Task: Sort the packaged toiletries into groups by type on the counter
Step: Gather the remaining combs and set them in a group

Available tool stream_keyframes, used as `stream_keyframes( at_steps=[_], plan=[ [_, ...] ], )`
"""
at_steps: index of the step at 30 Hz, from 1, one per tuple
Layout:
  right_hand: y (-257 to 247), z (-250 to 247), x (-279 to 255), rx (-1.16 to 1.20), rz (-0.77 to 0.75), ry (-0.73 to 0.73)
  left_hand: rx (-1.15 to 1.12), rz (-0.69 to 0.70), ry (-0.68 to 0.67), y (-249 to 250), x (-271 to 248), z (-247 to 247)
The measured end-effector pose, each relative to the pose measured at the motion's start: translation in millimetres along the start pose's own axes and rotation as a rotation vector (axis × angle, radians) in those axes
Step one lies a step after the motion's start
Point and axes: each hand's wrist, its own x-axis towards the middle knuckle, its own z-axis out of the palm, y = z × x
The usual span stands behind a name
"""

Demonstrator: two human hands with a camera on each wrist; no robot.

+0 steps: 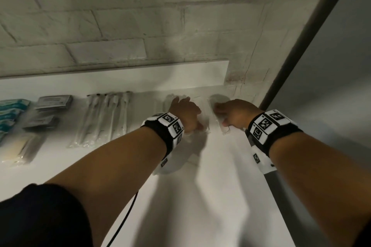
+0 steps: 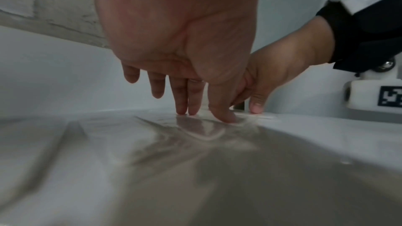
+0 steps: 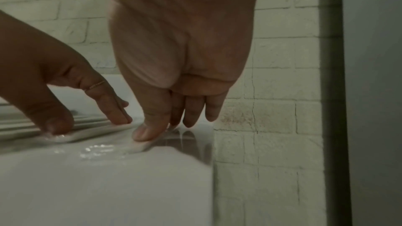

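At the counter's (image 1: 220, 176) far right end, both hands lie on clear-wrapped packets beside the wall. My left hand (image 1: 186, 112) presses straight fingers and thumb onto one crinkly clear packet (image 2: 202, 130). My right hand (image 1: 222, 114) lies on a second clear packet (image 1: 219, 97); its thumb presses a flat white piece (image 3: 139, 145) inside the wrap, fingers straight behind it. In the right wrist view the left hand's thumb (image 3: 57, 125) sits on a white-edged packet (image 3: 71, 137). The two hands are a few centimetres apart.
Sorted rows lie to the left: wrapped toothbrushes (image 1: 104, 118), dark grey sachets (image 1: 53, 102), teal packets (image 1: 12, 110), pale yellow packets (image 1: 18, 148). The brick wall (image 1: 140, 26) backs the counter. The counter's right edge (image 1: 267, 186) meets a dark door frame (image 1: 301, 46).
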Motion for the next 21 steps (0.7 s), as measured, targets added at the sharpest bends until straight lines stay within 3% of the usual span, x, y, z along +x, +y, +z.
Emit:
stream_keyframes(
  at_steps=[5, 16, 19, 21],
  plan=[
    [2, 7, 4, 0.086, -0.010, 0.015, -0.048, 0.021, 0.078, 9, -3, 0],
    [1, 4, -5, 0.081, -0.062, 0.052, -0.159, 0.013, 0.117, 8, -15, -1],
    [-4, 0, -10, 0.059, -0.097, 0.107, -0.215, -0.039, 0.169, -5, -20, -2],
    [-12, 0, -11, 0.038, -0.133, 0.120, -0.163, -0.097, 0.133, -16, -25, -2]
  ],
)
